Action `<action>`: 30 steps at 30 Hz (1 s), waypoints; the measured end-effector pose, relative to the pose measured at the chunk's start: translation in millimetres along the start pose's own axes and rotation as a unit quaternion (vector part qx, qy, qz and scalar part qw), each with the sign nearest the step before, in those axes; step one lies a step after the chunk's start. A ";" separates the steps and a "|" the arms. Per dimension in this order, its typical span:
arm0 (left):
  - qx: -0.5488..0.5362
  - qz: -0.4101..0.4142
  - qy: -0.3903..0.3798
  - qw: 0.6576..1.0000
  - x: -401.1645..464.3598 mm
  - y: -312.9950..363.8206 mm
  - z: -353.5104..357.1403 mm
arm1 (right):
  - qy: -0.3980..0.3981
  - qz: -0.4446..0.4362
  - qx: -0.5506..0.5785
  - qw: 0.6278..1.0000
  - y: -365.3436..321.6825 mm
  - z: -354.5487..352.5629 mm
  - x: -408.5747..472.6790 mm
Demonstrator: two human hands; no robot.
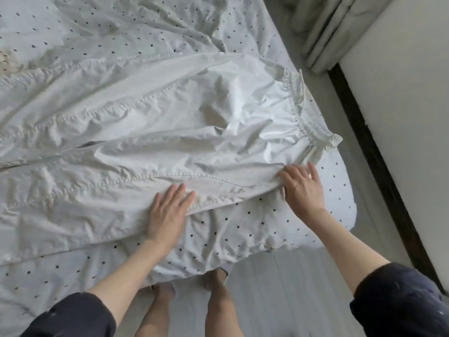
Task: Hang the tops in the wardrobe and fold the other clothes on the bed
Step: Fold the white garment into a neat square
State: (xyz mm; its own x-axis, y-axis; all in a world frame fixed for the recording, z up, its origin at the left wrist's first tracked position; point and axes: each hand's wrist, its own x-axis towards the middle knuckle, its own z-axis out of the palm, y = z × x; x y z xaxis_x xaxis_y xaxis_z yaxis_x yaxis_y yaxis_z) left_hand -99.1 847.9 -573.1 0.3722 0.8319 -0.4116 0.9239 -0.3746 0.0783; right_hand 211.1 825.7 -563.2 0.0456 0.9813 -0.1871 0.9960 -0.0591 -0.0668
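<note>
Dotted bed sheet [243, 227] under white trousers [150, 132], my flat left hand [167, 215] and flat right hand [303, 188] on their six-o'clock edge.

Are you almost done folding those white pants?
Not yet. Done: the white pants lie spread out on the dotted bed sheet. Now: the left hand and right hand press flat on their near edge. Left: every fold.

- Pale curtain [323, 32]: hangs in folds at upper right, its lower end on the floor.
- Dark skirting strip [379, 171]: runs diagonally along the base of the white wall [408, 105].
- Light floor [272, 288]: visible beyond the mattress corner.
</note>
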 end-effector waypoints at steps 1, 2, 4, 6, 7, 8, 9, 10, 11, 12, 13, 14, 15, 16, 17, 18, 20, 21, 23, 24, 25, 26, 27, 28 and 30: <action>-0.025 -0.002 0.007 1.000 -2.1 -3.7 -3.1 | 0.022 -0.002 0.002 1.000 -0.5 -0.7 -1.1; -0.047 -0.007 0.010 0.999 -7.5 -3.5 -6.2 | 0.037 -0.007 -0.001 0.999 0.0 -3.1 -5.9; -0.076 -0.014 0.004 0.997 -16.9 -1.9 -11.2 | 0.046 -0.012 -0.005 0.999 -0.8 -9.2 -16.4; -0.085 -0.009 -0.033 0.996 -27.6 3.6 -15.5 | 0.044 -0.010 -0.002 0.999 0.4 -17.2 -31.6; -0.085 -0.005 -0.063 0.994 -31.6 6.3 -16.4 | 0.042 -0.010 0.001 0.999 1.9 -19.2 -39.1; -0.084 -0.001 -0.093 0.992 -37.8 10.1 -19.7 | 0.046 -0.012 0.000 0.999 4.3 -25.0 -49.0; -0.078 0.007 -0.118 0.990 -42.2 12.4 -21.4 | 0.043 -0.013 -0.004 0.999 7.0 -28.6 -57.9; -0.073 0.014 -0.132 0.988 -47.6 14.3 -24.1 | 0.029 -0.008 -0.007 1.000 9.8 -31.7 -66.6; -0.071 0.016 -0.131 0.989 -51.8 14.5 -28.1 | 0.013 0.001 -0.009 1.000 13.3 -34.7 -72.8; -0.073 0.014 -0.119 0.990 -53.5 12.0 -34.5 | 0.000 0.014 -0.011 1.000 16.4 -38.7 -74.7; -0.084 0.007 -0.096 0.992 -53.7 7.8 -41.8 | -0.016 0.031 -0.006 0.999 19.5 -42.5 -72.7; -0.107 -0.003 -0.068 0.992 -52.4 2.1 -49.9 | -0.021 0.049 0.003 0.999 22.1 -46.0 -68.2; -0.139 -0.014 -0.035 0.990 -50.6 -5.6 -61.1 | -0.012 0.061 0.008 0.998 23.6 -52.0 -61.5; -0.177 -0.026 -0.005 0.984 -47.8 -14.4 -72.8 | -0.003 0.065 0.006 0.998 23.5 -59.5 -53.1; -0.209 -0.040 0.020 0.977 -44.4 -23.4 -85.5 | 0.013 0.064 0.006 0.998 22.8 -67.3 -43.4; -0.231 -0.052 0.043 0.971 -39.8 -31.6 -97.6 | 0.032 0.066 0.012 0.997 21.4 -75.1 -34.0; -0.252 -0.063 0.097 0.961 -29.8 -48.5 -123.8 | 0.076 0.070 0.045 0.994 14.5 -92.2 -13.7; -0.255 -0.065 0.129 0.956 -23.3 -56.7 -137.8 | 0.096 0.069 0.064 0.991 9.3 -100.9 -2.0; -0.253 -0.070 0.188 0.946 -8.6 -71.4 -164.7 | 0.113 0.067 0.082 0.988 -0.9 -115.7 22.8; -0.253 -0.074 0.209 0.942 -0.9 -76.8 -175.9 | 0.116 0.065 0.083 0.988 -5.0 -120.5 33.9; -0.258 -0.083 0.222 0.936 9.1 -84.7 -188.2 | 0.124 0.068 0.086 0.986 -10.9 -126.3 48.6; -0.261 -0.089 0.228 0.934 19.1 -92.2 -196.9 | 0.130 0.073 0.089 0.985 -15.7 -129.5 62.1; -0.265 -0.100 0.228 0.932 32.9 -101.8 -207.4 | 0.139 0.080 0.092 0.983 -21.0 -134.1 81.6; -0.266 -0.104 0.223 0.932 41.5 -107.4 -210.6 | 0.140 0.090 0.094 0.982 -23.4 -135.0 91.0; -0.274 -0.114 0.205 0.933 67.6 -122.0 -218.8 | 0.139 0.107 0.099 0.980 -27.3 -134.9 121.5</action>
State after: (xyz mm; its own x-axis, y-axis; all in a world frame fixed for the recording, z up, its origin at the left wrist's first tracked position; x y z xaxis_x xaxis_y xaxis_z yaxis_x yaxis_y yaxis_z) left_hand -167.2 1039.4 -411.9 0.0597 0.9931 -0.1008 0.8476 0.0029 0.5306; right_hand 199.7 971.2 -452.0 0.2979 0.9530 0.0550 0.9284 -0.2758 -0.2491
